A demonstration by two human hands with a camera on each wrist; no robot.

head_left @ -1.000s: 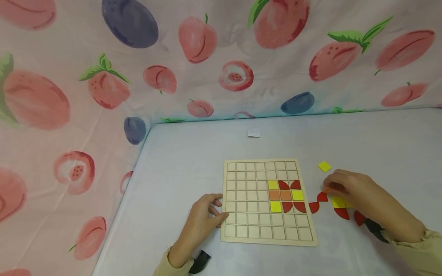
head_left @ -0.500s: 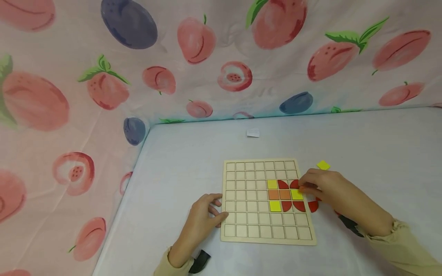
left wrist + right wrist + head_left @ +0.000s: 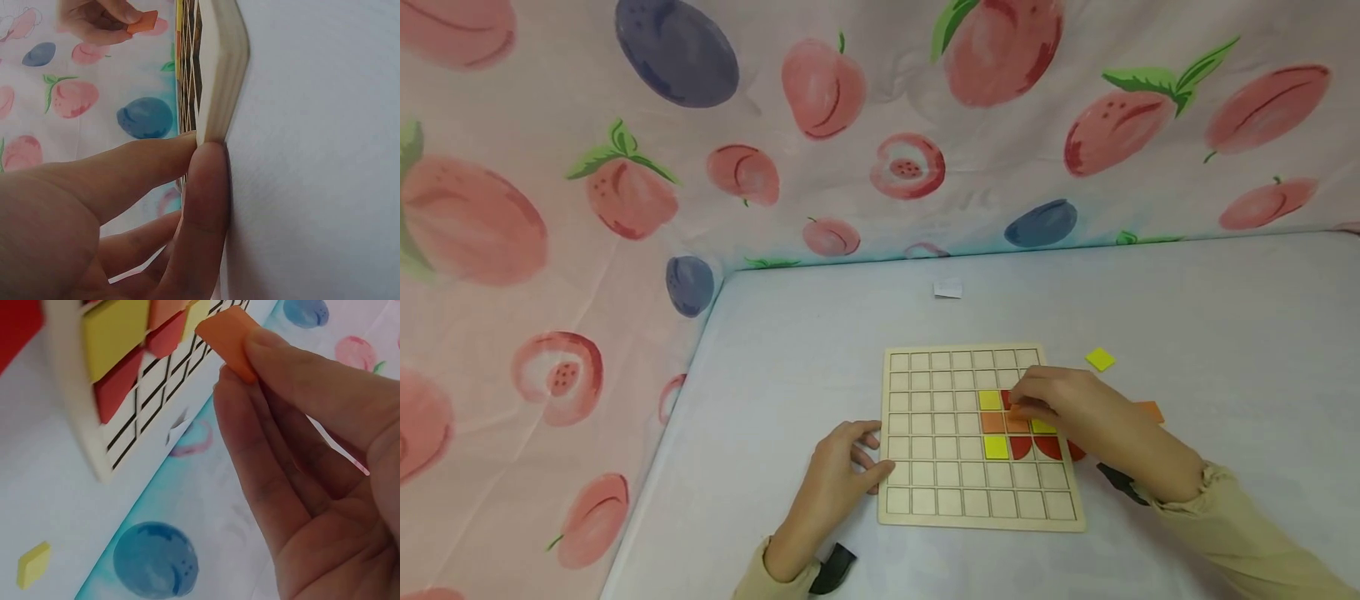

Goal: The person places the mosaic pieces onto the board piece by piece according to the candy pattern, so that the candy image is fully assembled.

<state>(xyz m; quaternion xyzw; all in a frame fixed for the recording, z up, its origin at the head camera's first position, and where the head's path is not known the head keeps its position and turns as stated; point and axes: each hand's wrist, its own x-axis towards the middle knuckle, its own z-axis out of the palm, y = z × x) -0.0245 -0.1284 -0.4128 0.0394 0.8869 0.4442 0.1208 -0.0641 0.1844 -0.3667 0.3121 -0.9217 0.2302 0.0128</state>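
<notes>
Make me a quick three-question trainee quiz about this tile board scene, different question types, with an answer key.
1. True or false: the right hand pinches an orange tile.
2. Multiple choice: the left hand touches the wooden board at A) its left edge, B) its far edge, C) its right edge.
3. Fill in: the loose tile lying alone on the table beyond the right hand is ____ in colour.

Key: 1 true; 2 A; 3 yellow.

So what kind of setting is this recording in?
Probably a makeshift tabletop recording corner: a table under pale cloth, fruit-print fabric hung as backdrop on two sides, and a wooden grid puzzle board with coloured tiles.
</notes>
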